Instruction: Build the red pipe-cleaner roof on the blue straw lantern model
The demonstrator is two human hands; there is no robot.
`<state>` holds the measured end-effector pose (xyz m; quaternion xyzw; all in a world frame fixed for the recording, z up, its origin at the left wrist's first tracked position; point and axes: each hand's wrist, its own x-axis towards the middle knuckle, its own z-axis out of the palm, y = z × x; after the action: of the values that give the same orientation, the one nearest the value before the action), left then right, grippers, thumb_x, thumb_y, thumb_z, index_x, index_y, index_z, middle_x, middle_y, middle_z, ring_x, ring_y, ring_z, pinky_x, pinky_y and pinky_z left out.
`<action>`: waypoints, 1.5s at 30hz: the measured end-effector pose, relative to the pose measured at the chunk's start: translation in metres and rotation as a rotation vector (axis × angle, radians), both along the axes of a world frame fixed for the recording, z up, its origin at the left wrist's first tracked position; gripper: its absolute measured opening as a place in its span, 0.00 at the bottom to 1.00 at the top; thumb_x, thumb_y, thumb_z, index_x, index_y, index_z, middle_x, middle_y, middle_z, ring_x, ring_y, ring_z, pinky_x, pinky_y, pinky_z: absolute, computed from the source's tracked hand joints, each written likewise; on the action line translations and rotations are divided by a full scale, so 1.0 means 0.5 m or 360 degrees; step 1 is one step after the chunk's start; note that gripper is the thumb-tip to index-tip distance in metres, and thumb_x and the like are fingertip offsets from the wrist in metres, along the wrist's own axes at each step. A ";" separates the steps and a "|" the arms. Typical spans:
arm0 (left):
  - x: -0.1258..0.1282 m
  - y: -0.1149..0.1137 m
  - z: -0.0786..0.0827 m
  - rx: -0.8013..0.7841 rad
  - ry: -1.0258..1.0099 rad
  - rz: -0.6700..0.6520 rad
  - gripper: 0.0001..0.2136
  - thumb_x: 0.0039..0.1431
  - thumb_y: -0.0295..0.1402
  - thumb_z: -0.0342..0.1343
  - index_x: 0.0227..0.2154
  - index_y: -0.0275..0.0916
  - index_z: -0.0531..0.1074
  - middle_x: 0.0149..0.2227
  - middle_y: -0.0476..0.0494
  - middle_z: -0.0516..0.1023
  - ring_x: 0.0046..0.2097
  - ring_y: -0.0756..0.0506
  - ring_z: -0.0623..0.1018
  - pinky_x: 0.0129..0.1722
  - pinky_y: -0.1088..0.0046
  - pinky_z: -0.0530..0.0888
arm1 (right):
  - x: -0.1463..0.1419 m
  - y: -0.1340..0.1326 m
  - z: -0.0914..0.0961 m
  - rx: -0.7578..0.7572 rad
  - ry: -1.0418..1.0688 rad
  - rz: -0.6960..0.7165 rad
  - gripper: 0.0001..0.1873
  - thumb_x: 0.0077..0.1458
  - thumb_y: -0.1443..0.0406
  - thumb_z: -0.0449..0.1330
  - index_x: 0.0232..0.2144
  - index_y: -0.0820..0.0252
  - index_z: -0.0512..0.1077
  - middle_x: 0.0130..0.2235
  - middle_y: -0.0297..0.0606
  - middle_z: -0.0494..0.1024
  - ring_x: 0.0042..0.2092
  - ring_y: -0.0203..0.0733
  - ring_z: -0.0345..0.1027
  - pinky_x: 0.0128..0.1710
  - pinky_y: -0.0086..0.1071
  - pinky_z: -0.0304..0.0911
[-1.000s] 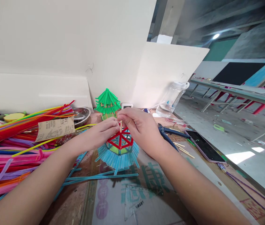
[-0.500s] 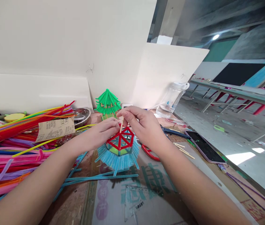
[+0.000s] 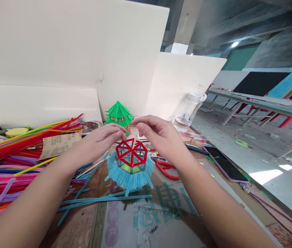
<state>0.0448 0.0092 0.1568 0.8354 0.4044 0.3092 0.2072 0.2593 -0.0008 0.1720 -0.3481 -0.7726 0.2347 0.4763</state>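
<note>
A small pavilion model (image 3: 129, 175) with a skirt of light-blue pipe-cleaner strips stands on the work surface between my hands. On top of it lies a red spoked frame (image 3: 132, 157), and a thin wooden stick (image 3: 134, 143) rises from its centre. My left hand (image 3: 104, 137) hovers at the frame's upper left, fingers extended, with nothing visible in it. To the upper right, my right hand (image 3: 158, 132) is open, thumb and fingers apart, clear of the stick. Behind the hands stands a green-roofed model (image 3: 118, 113), its lower part largely covered.
Bundles of coloured pipe cleaners (image 3: 3, 186) fill the left side. Red-handled scissors (image 3: 168, 169), a phone (image 3: 225, 163) and a clear bottle (image 3: 188, 112) stand or lie to the right. Light-blue strips (image 3: 104, 198) and a clear set square (image 3: 158, 220) lie in front. White boards (image 3: 71, 51) rise behind.
Both hands have let go of the wooden stick and moved apart, the left one outward to the left. The stick stays upright on the red frame, which now shows fully.
</note>
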 end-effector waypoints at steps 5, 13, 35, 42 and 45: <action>-0.008 -0.007 0.003 -0.0157 0.0056 0.0055 0.22 0.63 0.53 0.49 0.50 0.43 0.72 0.53 0.44 0.75 0.53 0.40 0.74 0.54 0.60 0.72 | -0.003 -0.004 0.000 -0.0066 -0.0063 0.0038 0.12 0.61 0.59 0.59 0.40 0.60 0.78 0.41 0.38 0.82 0.37 0.37 0.71 0.35 0.30 0.64; -0.002 -0.004 -0.008 -0.0009 0.0098 -0.0131 0.16 0.64 0.48 0.52 0.48 0.46 0.74 0.54 0.46 0.74 0.57 0.42 0.72 0.59 0.62 0.68 | 0.000 0.005 -0.007 -0.0078 -0.0058 0.0106 0.10 0.61 0.62 0.58 0.37 0.61 0.78 0.37 0.37 0.82 0.38 0.37 0.72 0.36 0.31 0.64; 0.057 -0.030 -0.028 0.0075 -0.0475 0.0009 0.10 0.61 0.42 0.58 0.38 0.43 0.78 0.52 0.46 0.75 0.54 0.44 0.75 0.50 0.68 0.74 | 0.022 -0.028 0.024 0.0455 -0.0143 -0.0035 0.09 0.63 0.66 0.59 0.39 0.59 0.79 0.39 0.37 0.79 0.42 0.36 0.72 0.44 0.31 0.66; 0.043 -0.024 -0.017 0.0078 -0.0313 0.0024 0.11 0.62 0.43 0.57 0.38 0.43 0.77 0.51 0.46 0.75 0.53 0.44 0.75 0.53 0.66 0.71 | 0.006 -0.020 0.008 0.0304 -0.0152 -0.0074 0.07 0.60 0.66 0.61 0.41 0.59 0.78 0.40 0.36 0.80 0.43 0.37 0.73 0.43 0.32 0.66; 0.026 -0.017 -0.011 0.0089 -0.0208 0.0061 0.13 0.63 0.46 0.55 0.44 0.46 0.75 0.53 0.47 0.73 0.55 0.43 0.73 0.56 0.65 0.70 | -0.003 -0.018 0.003 0.0229 -0.0184 -0.0051 0.07 0.60 0.66 0.61 0.39 0.59 0.78 0.39 0.36 0.80 0.41 0.36 0.72 0.41 0.31 0.65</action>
<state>0.0577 0.0004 0.1514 0.8110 0.3970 0.3782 0.2038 0.2579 -0.0096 0.1734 -0.3383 -0.8079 0.1504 0.4585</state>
